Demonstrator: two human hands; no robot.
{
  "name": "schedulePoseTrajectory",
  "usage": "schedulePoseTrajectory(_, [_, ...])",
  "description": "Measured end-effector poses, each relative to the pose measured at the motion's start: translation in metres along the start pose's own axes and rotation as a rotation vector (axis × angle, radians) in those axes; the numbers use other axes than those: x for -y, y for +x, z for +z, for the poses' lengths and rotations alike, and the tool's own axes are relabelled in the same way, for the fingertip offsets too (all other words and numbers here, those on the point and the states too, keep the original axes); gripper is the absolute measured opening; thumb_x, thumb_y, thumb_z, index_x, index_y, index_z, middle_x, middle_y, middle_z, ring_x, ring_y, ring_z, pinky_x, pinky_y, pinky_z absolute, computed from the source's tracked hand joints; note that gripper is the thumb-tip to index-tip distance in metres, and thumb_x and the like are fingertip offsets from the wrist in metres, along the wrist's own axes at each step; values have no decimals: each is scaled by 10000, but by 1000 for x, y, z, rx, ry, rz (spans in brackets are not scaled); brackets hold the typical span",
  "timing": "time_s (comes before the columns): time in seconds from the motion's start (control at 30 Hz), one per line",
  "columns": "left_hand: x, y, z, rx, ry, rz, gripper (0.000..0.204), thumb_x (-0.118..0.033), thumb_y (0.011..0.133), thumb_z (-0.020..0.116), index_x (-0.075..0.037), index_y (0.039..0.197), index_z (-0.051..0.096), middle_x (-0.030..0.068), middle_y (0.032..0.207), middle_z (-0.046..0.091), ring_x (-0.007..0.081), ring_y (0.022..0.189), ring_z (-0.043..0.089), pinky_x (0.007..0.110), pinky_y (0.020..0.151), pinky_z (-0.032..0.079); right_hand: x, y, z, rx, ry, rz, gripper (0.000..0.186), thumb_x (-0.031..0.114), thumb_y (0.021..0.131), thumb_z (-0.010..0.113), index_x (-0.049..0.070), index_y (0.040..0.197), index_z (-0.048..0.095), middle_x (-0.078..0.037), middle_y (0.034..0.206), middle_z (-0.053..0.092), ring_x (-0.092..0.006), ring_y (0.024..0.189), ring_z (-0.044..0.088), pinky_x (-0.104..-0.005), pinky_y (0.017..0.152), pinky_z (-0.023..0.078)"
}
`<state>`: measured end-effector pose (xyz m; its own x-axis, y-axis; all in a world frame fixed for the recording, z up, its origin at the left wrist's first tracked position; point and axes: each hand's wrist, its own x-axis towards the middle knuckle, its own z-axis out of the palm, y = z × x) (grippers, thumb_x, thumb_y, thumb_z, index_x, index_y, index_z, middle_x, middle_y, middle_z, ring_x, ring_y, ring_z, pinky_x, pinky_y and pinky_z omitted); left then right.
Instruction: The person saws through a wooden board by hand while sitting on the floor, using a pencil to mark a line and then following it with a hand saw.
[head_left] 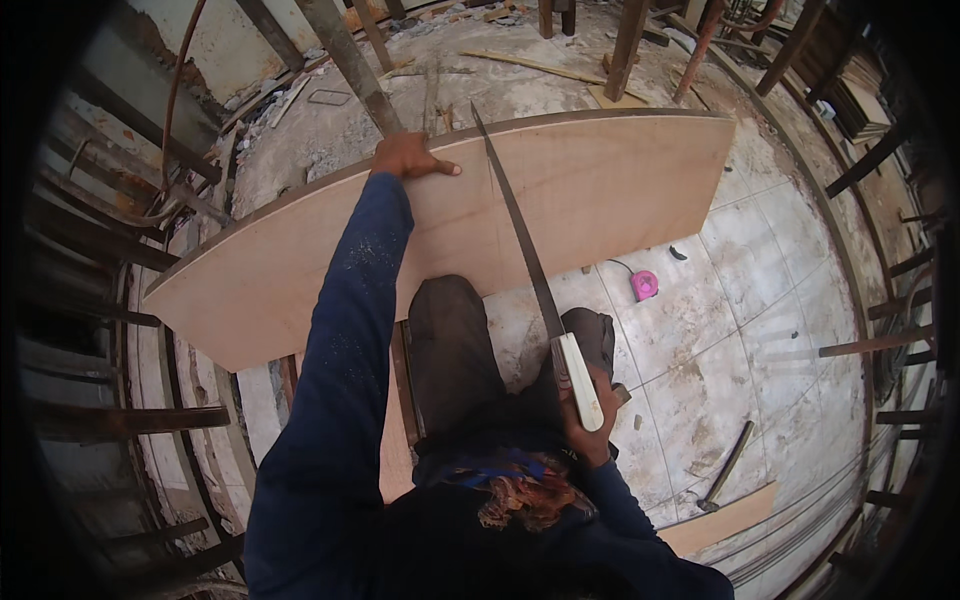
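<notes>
A wide, light-brown plywood board [610, 185] lies across in front of my knees. At its far edge my left hand [408, 156] is clamped on, thumb lying on the top face and the other fingers over the edge, partly hidden. My right hand [597, 410] is wrapped round the white handle of a handsaw [524, 240], close to my right thigh. The long blade slants away over the board, and its tip pokes past the far edge, right of my left hand. Whether the teeth sit in a cut, I cannot tell.
Right of my knees, a pink tape measure [645, 285] rests on dusty white floor tiles. A hammer [727, 466] lies nearer, beside a plywood strip [722, 520]. A post [350, 65] stands beyond my left hand, with rubble [345, 150] behind the board. Wooden props line both sides.
</notes>
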<state>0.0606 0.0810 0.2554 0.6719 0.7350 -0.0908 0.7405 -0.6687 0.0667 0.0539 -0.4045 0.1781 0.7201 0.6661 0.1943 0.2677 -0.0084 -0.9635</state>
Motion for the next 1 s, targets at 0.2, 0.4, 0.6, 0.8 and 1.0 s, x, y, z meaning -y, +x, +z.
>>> schedulePoseTrajectory(0.2, [-34,-24,-16,-11,-5,50,958,-737,520,784,-17,1145,690,202,1131,700,353,1073,668,429,946,502,16,218,95,-179,172,-210,411,13,803,643,23,1209,585,-137,864,664,-156,742,614,-297,720,502])
schedulePoseTrajectory(0.4, [5,-3,-3,14,-25,-4,1074,-761,505,783,-45,1290,623,198,1201,675,374,1142,634,439,968,492,-4,44,25,0,27,-33,422,24,826,629,-9,1242,566,-175,1054,692,-224,1009,668,-336,909,497])
schedulePoseTrajectory(0.6, [-10,-8,-2,76,18,3,1074,-784,501,768,-48,1271,636,211,1189,676,368,1133,639,449,964,493,10,112,57,-57,50,-112,384,25,827,627,-6,1206,575,-156,998,697,-208,931,672,-316,849,508])
schedulePoseTrajectory(0.8, [-3,-10,4,46,-23,18,1057,-778,524,760,-42,1272,631,202,1205,672,354,1149,633,438,979,484,5,174,85,-33,193,-2,381,25,812,638,27,1190,592,-151,940,703,-211,847,685,-324,776,524])
schedulePoseTrajectory(1.0, [-3,11,-6,172,-48,-25,1087,-759,518,765,-18,1298,611,234,1265,634,373,1195,603,433,1014,464,4,13,4,18,0,20,466,-16,795,604,-7,1259,565,-189,1144,695,-265,1115,665,-361,998,474])
